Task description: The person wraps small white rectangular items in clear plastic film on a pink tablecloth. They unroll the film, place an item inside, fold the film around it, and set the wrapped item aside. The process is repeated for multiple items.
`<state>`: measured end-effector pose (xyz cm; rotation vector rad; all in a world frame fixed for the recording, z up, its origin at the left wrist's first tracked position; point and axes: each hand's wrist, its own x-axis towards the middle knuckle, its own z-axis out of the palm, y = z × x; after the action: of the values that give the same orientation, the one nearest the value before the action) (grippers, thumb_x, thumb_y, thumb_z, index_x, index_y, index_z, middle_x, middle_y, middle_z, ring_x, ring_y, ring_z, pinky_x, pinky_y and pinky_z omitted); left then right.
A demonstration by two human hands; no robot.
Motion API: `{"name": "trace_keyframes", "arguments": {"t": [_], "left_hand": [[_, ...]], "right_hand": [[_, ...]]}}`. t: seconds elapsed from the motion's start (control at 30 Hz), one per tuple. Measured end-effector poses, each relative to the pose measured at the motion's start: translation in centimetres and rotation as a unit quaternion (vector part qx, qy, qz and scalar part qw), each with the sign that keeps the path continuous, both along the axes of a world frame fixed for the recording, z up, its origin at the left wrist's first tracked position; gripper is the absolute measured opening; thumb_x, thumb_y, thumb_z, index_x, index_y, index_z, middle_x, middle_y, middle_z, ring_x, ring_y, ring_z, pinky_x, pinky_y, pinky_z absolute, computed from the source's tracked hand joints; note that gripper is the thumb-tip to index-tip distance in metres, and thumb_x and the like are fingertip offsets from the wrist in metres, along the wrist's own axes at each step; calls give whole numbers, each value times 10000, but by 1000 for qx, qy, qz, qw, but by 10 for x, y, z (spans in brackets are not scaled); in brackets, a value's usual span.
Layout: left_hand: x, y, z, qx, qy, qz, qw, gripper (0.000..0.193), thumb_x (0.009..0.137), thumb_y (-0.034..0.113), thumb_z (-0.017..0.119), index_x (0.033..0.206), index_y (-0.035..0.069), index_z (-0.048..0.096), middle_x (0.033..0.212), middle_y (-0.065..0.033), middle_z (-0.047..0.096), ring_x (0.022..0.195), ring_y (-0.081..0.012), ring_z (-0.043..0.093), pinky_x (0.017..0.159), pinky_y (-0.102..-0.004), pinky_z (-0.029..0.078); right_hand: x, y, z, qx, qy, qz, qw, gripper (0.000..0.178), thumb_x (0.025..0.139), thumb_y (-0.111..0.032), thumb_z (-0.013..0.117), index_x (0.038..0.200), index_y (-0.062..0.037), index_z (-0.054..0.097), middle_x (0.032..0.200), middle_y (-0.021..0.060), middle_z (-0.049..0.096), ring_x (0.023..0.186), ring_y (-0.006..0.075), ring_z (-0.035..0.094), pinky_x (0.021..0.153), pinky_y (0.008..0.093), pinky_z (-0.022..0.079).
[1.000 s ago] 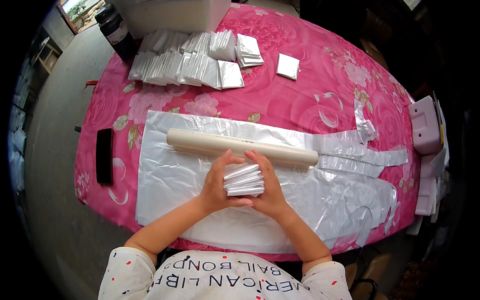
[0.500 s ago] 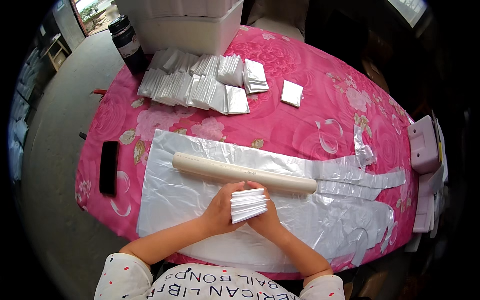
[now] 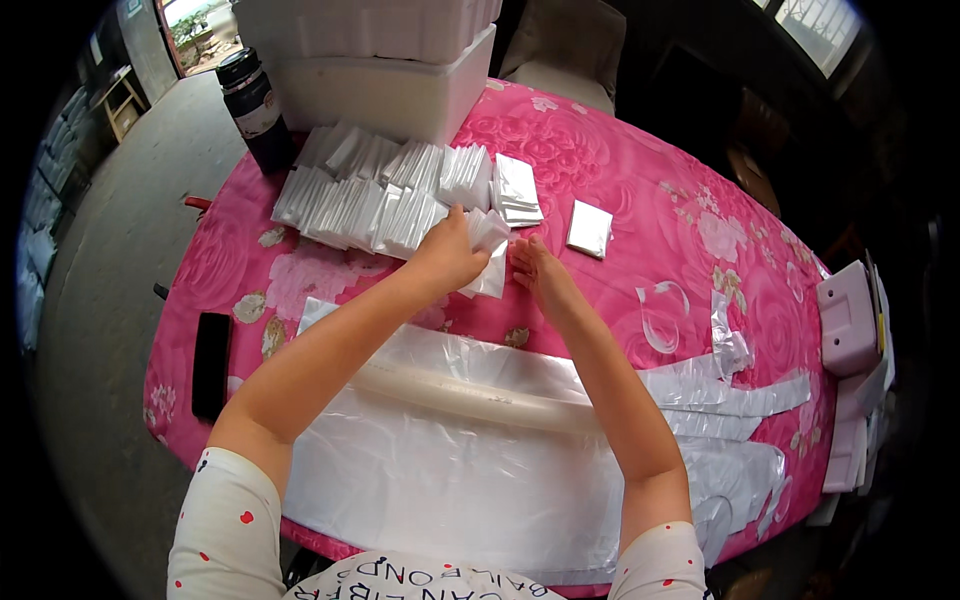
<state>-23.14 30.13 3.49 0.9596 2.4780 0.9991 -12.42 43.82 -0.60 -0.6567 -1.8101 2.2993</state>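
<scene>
At the front right of the rows, my left hand (image 3: pixel 452 257) grips a small bundle of folded clear plastic sheets (image 3: pixel 488 230). The bundle stands over a flat folded packet (image 3: pixel 489 278) on the cloth. Just right of the bundle is my right hand (image 3: pixel 541 275), open, its fingers apart and nothing in them. Rows of similar folded plastic packets (image 3: pixel 350 212) stand packed together beyond and left of my hands. Nearer to me a pale plastic pipe (image 3: pixel 470 398) lies across a wide spread of plastic sheeting (image 3: pixel 450 490); my right forearm passes over its right end.
A single packet (image 3: pixel 590 229) lies apart at the right, near a smaller stack (image 3: pixel 516 188). White foam boxes (image 3: pixel 400 95) and a dark bottle (image 3: pixel 255 110) stand at the back left. A black phone (image 3: pixel 210 366) lies left, torn plastic strips (image 3: pixel 740 395) right. Pink floral cloth (image 3: pixel 640 180) covers the table.
Both hands have moved away from me, from above the sheeting to the packet rows, taking the bundle along. My right hand has let go of it; my left still holds it.
</scene>
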Motion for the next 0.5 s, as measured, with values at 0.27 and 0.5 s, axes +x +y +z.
{"name": "trace_keyframes", "arguments": {"t": [0.27, 0.5], "left_hand": [[-9, -6, -20, 72, 125, 18, 989, 723, 797, 125, 625, 1342, -112, 213, 1415, -320, 173, 1308, -446, 237, 1074, -399, 268], [-15, -17, -28, 101, 551, -162, 812, 508, 786, 147, 598, 1250, -13, 468, 1362, -219, 365, 1276, -354, 349, 1062, -452, 277]], "right_hand": [[-46, -37, 4, -147, -9, 42, 988, 567, 975, -466, 272, 1256, -5, 447, 1281, 91, 477, 1165, 186, 460, 1021, 317, 321], [-54, -55, 14, -206, 135, -8, 969, 396, 979, -366, 339, 1120, -44, 520, 1044, 52, 591, 1029, 156, 538, 918, 309, 420]]}}
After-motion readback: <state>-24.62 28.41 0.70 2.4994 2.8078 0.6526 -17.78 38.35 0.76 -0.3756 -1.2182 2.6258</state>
